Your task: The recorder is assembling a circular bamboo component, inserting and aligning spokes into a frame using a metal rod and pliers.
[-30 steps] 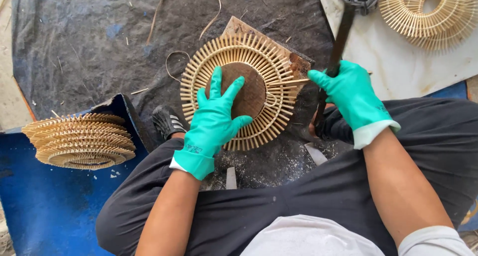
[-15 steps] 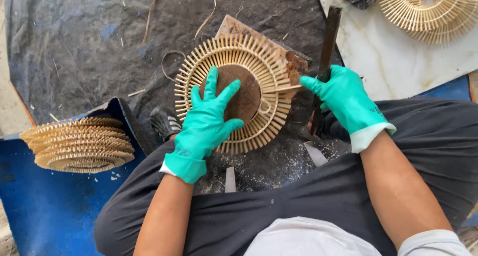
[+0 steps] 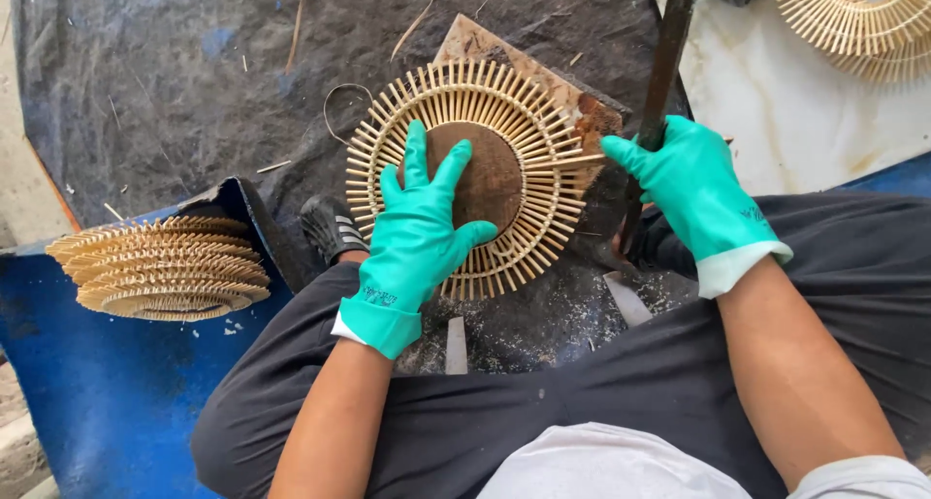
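A stack of woven rings rests on the blue sheet at nine o'clock. The left hand, gloved green, lies flat with fingers spread, pressing the round bamboo-stick ring at centre onto a wooden block. At two o'clock the right hand is clenched around a dark flat blade, just beside the ring's edge.

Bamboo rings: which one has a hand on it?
The middle ring, under the left hand. The stacked rings at left and the ring top right lie untouched.
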